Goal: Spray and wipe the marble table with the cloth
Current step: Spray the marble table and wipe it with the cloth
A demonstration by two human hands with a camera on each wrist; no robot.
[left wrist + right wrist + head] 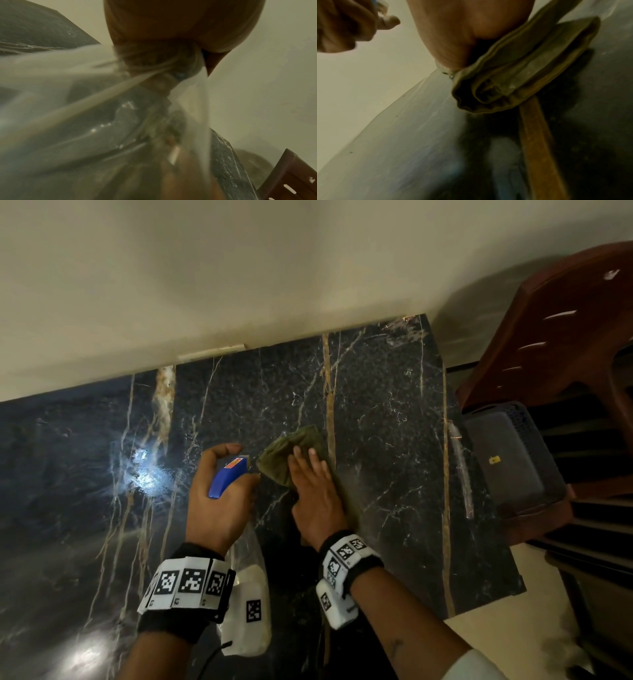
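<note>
The black marble table (394,412) with white and gold veins fills the head view. My left hand (219,491) grips a clear spray bottle (246,583) by its blue trigger head (228,477), held above the table with the nozzle pointing away from me. In the left wrist view the blurred clear bottle (85,115) covers most of the picture. My right hand (313,491) lies flat with straight fingers on a folded olive-green cloth (291,453), pressing it onto the marble. The right wrist view shows the folded cloth (522,75) under my palm.
A cream wall (239,268) runs along the table's far edge. At the right stand a brown plastic chair (555,337) and a dark perforated basket (513,453), close to the table's right edge. Pale floor (513,628) lies beyond the near right corner.
</note>
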